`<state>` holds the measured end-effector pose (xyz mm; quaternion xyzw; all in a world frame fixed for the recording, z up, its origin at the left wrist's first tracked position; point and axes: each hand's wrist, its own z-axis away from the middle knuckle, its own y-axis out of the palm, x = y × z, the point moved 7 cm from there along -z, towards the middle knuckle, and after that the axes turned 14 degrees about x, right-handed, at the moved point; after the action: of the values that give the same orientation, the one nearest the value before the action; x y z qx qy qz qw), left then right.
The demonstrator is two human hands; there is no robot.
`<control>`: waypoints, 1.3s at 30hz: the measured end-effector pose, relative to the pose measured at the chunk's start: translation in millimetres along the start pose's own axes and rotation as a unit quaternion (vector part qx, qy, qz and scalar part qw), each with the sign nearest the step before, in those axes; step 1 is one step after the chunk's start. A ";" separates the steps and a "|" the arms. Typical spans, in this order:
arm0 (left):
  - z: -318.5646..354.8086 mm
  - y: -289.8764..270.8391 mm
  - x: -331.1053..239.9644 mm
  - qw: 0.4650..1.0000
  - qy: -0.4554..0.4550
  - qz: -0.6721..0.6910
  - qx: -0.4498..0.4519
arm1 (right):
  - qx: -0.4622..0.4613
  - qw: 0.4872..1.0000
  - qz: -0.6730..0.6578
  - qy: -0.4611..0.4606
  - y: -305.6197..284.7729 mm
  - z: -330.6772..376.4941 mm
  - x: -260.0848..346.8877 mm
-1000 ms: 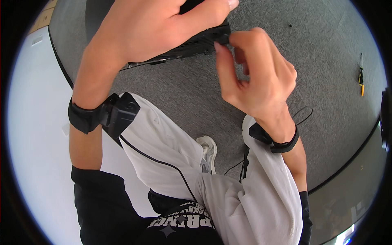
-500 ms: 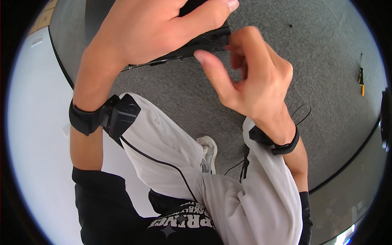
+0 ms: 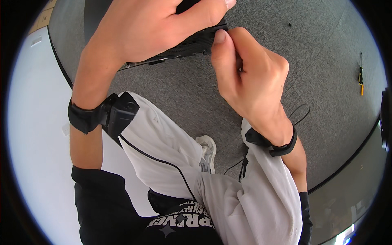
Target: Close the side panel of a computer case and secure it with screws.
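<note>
Hands both at black device (image 3: 192,43), held above grey carpet.
Left hand (image 3: 151,28) clamped over top of device; right hand (image 3: 245,77) curled narrow, thumb and fingertips pinched at device's right edge, half a second ago spread loose just off it. Work at that edge judged under way, unfinished. Yellow-handled screwdriver (image 3: 361,79) lay well right of device, untouched.

- A flat black device (image 3: 185,45), slab-shaped with a ribbed or vented side edge, sits near the top of the view, tilted so its right end is higher.
- Most of its top face is hidden (a hand covers it); it is held above grey carpet, not resting on it.
</note>
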<state>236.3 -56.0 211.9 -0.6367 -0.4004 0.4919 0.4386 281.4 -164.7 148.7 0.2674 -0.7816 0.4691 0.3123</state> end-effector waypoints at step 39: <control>5.1 -3.6 -5.0 0.997 -0.070 -0.016 0.016 | -0.013 0.997 0.057 -0.042 1.0 -1.3 12.4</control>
<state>230.1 -58.9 216.0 -0.5875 -0.4324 0.5343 0.4271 272.8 -164.6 157.8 0.2378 -0.8140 0.4644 0.2554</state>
